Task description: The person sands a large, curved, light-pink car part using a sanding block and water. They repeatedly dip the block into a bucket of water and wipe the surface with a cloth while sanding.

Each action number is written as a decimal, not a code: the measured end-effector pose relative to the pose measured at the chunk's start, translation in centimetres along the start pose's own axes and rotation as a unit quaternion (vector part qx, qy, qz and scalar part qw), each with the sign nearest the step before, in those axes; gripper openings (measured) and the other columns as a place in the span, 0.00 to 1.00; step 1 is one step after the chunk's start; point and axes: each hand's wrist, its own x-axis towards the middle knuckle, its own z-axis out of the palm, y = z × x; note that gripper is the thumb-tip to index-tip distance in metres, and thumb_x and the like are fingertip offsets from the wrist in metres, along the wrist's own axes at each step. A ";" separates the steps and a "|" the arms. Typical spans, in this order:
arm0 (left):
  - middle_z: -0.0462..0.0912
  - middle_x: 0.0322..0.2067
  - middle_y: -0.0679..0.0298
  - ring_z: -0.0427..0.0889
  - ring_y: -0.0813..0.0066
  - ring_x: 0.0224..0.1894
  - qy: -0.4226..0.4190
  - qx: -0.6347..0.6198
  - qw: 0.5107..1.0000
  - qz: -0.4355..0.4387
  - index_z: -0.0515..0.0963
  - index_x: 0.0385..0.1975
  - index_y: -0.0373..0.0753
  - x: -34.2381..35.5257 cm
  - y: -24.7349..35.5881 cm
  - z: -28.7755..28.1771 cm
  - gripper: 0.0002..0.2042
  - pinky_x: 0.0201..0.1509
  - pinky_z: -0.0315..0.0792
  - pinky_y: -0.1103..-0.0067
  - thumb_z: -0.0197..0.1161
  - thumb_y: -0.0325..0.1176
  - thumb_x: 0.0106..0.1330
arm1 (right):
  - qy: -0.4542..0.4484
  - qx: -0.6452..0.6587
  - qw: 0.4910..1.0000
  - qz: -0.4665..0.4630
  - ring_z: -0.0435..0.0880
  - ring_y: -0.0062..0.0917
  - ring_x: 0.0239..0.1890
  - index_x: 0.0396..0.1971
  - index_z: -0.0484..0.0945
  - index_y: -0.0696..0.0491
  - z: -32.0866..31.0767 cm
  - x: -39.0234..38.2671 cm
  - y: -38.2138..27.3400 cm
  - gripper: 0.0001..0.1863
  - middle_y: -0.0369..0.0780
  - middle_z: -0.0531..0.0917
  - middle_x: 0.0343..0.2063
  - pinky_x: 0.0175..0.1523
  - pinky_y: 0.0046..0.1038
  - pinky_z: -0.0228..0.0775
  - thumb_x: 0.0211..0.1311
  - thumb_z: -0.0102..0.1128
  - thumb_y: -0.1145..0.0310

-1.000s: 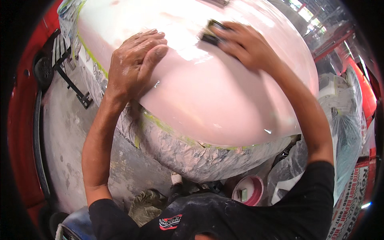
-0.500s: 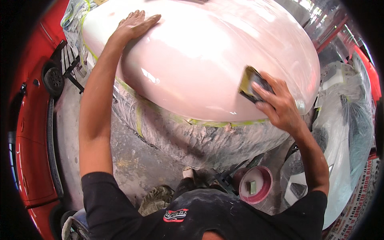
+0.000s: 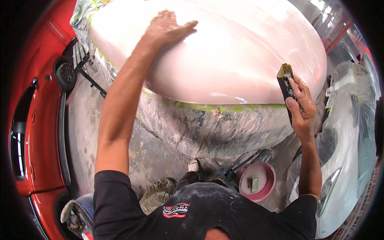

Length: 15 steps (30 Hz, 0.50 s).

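A rounded, glossy pale pink panel (image 3: 224, 60) fills the upper middle, bordered by yellow-green tape (image 3: 200, 106) and crumpled plastic sheeting (image 3: 200, 130). My left hand (image 3: 168, 29) lies on the panel's upper left, fingers stretched and thumb apart. My right hand (image 3: 303, 105) grips a dark sanding block (image 3: 287, 91) with an olive top end, held on edge at the panel's lower right. Whether the block touches the panel there, I cannot tell. My fingers wrap along its side.
A pink bucket (image 3: 271, 178) of milky liquid with a green block (image 3: 254, 185) stands below right, beside a dark metal stand (image 3: 228, 173). A red car (image 3: 40, 148) is at left, a slatted metal rack (image 3: 80, 51) behind it, a plastic-covered part (image 3: 340, 160) at right.
My right hand has moved down and right from the panel's top with the block, now turned on edge. My left hand shifted up the panel and lately slightly rightward in view.
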 end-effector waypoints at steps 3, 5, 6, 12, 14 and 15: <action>0.55 0.72 0.35 0.54 0.44 0.76 -0.089 -0.077 0.992 0.035 0.55 0.73 0.25 -3.6 7.5 -3.4 0.54 0.80 0.50 0.64 0.55 0.72 0.62 | -0.001 -0.009 1.000 -0.022 0.74 0.42 0.66 0.61 0.78 0.57 0.2 0.7 0.9 0.23 0.54 0.76 0.62 0.69 0.39 0.63 0.66 0.59 0.72; 0.54 0.72 0.34 0.57 0.44 0.75 -0.077 -0.118 0.986 0.094 0.53 0.73 0.23 -6.1 11.5 -3.4 0.53 0.80 0.50 0.66 0.57 0.68 0.65 | 0.005 0.010 1.000 -0.024 0.75 0.42 0.65 0.62 0.78 0.56 1.4 1.2 1.0 0.23 0.54 0.76 0.62 0.69 0.39 0.64 0.67 0.58 0.73; 0.53 0.73 0.35 0.55 0.45 0.76 -0.053 -0.103 0.985 0.129 0.53 0.72 0.23 -7.5 14.1 -2.6 0.50 0.80 0.49 0.65 0.53 0.67 0.67 | 0.008 0.015 1.000 -0.018 0.75 0.42 0.65 0.62 0.78 0.56 1.5 1.6 0.5 0.23 0.54 0.76 0.61 0.68 0.39 0.64 0.67 0.58 0.73; 0.46 0.76 0.41 0.44 0.51 0.79 0.000 -0.105 0.965 0.241 0.50 0.74 0.26 -13.4 20.1 -2.4 0.49 0.82 0.41 0.63 0.31 0.71 0.72 | -0.001 -0.001 0.999 -0.034 0.74 0.43 0.66 0.63 0.77 0.57 0.5 1.6 0.4 0.24 0.55 0.74 0.62 0.68 0.40 0.64 0.67 0.57 0.74; 0.45 0.76 0.43 0.43 0.53 0.80 -0.060 -0.090 0.963 0.247 0.48 0.75 0.28 -12.7 18.5 -3.1 0.48 0.82 0.40 0.63 0.29 0.70 0.72 | -0.041 -0.020 0.998 -0.034 0.73 0.44 0.66 0.62 0.78 0.57 0.1 0.9 0.8 0.24 0.56 0.74 0.62 0.68 0.40 0.64 0.66 0.58 0.75; 0.45 0.77 0.44 0.42 0.53 0.80 -0.087 -0.086 0.958 0.258 0.48 0.75 0.28 -12.2 17.4 -3.5 0.48 0.82 0.39 0.63 0.28 0.70 0.73 | -0.055 -0.036 0.997 -0.030 0.73 0.45 0.66 0.62 0.78 0.56 -0.4 0.4 1.0 0.24 0.56 0.74 0.62 0.68 0.40 0.64 0.65 0.59 0.75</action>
